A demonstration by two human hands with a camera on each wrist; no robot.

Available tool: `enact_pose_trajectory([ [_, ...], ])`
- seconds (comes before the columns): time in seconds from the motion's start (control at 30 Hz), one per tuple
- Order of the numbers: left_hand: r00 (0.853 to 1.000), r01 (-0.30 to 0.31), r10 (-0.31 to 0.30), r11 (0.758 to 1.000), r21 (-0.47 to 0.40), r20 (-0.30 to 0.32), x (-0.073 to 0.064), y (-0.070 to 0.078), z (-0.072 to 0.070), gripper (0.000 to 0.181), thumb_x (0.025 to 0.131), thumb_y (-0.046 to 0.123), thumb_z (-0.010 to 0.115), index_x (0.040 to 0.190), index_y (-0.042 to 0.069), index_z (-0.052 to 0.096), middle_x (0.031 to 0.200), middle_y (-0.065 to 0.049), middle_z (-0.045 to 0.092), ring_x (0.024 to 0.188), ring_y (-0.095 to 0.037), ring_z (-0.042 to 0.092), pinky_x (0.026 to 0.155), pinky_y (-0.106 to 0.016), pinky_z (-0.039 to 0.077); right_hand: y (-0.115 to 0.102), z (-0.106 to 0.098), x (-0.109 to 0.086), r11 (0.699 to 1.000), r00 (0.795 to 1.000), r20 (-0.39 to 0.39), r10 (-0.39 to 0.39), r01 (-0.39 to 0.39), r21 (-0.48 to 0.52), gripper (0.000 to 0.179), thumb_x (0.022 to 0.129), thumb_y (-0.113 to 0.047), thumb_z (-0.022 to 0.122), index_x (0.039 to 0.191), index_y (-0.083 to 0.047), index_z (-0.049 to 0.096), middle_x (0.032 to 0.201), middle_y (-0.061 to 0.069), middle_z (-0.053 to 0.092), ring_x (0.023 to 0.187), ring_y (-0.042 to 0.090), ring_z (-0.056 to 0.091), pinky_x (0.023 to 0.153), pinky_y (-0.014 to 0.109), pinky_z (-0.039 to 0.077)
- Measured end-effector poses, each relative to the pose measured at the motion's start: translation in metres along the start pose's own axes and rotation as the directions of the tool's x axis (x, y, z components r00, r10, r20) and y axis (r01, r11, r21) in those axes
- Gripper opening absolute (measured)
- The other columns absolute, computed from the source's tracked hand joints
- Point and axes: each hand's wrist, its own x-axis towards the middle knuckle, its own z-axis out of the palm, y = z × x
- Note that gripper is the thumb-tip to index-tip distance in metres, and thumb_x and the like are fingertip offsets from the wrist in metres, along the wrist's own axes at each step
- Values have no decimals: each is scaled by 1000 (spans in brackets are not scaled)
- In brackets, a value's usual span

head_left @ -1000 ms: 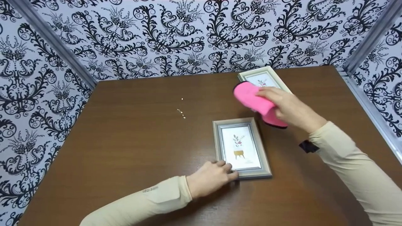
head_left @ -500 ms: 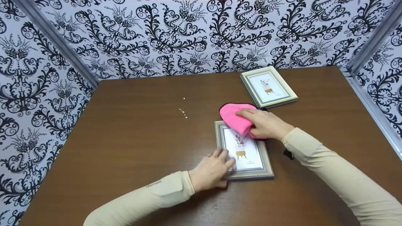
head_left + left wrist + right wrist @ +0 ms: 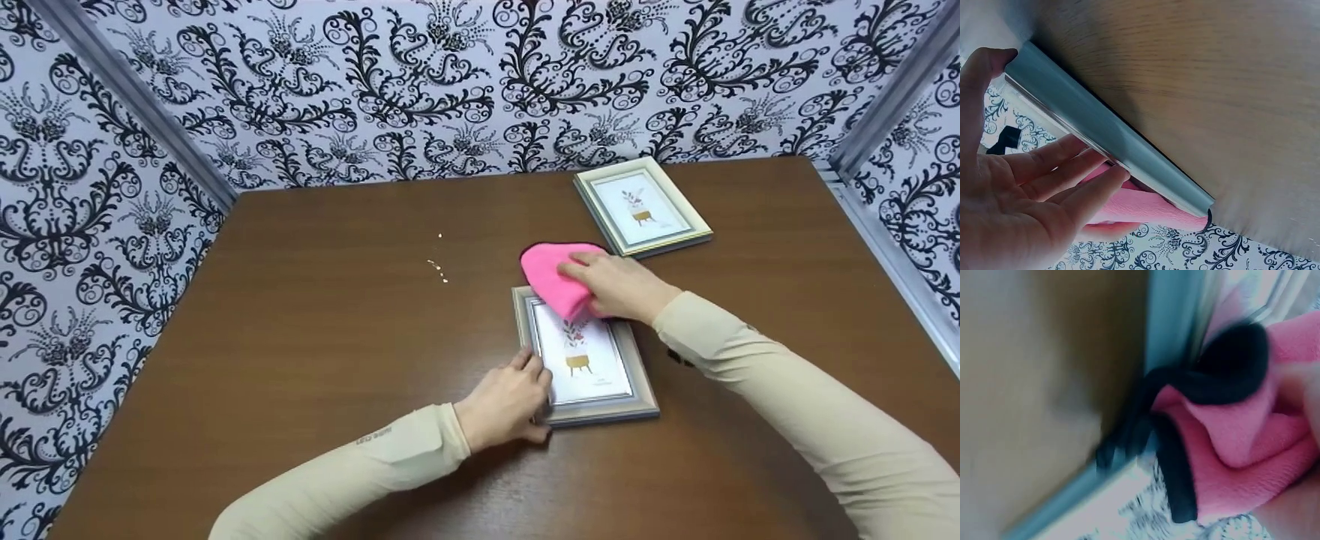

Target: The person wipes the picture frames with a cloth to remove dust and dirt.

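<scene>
A picture frame with a potted-plant print lies on the brown table in the head view. My left hand grips its near left corner, the thumb at the near edge and the fingertips on the left border. In the left wrist view, those fingers touch the top of the frame's grey side. My right hand holds a bunched pink cloth with black edging against the far end of the frame. The right wrist view shows the cloth folded over the frame's edge, partly blurred.
A second picture frame lies farther back on the table, just beyond the right hand. Small pale specks dot the tabletop left of the cloth. Patterned walls enclose the back and sides.
My right hand has brought the cloth left and down from beside the far frame onto the near frame, then shifted slightly left. My left hand has moved from the near edge to the left corner.
</scene>
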Motion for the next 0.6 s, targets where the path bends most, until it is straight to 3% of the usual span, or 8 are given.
enact_pose_trajectory([
  [0.13,1000,4,-4,1000,-23,2,0,-1,-1,58,69,55,79,97,6,62,101,-10,60,106,-30,57,70,-30,57,-10,3,16,988,997,56,49,-56,141,46,82,-4,66,127,2,57,122,21,61,109,38,59,94,49,46],
  [0.37,1000,-13,12,1000,-26,-26,2,-2,-1,48,66,47,82,88,9,62,90,-6,56,93,-21,57,69,-24,56,-33,7,55,962,986,162,-40,-6,275,50,84,-5,58,134,1,52,133,18,55,122,34,51,105,44,37],
  [0.5,999,-21,20,999,-30,-37,3,-1,0,46,65,45,83,86,11,61,88,-5,56,90,-19,58,75,-26,55,-35,10,60,954,970,221,-102,32,299,52,83,1,55,135,-3,52,137,14,52,130,32,44,110,43,30],
  [0.6,1000,-6,5,999,-39,-27,4,1,-2,47,65,47,83,86,10,62,89,-7,58,93,-21,59,74,-27,56,-27,6,55,961,964,253,-79,6,276,55,80,6,56,134,-7,54,138,12,52,131,31,43,110,45,30],
])
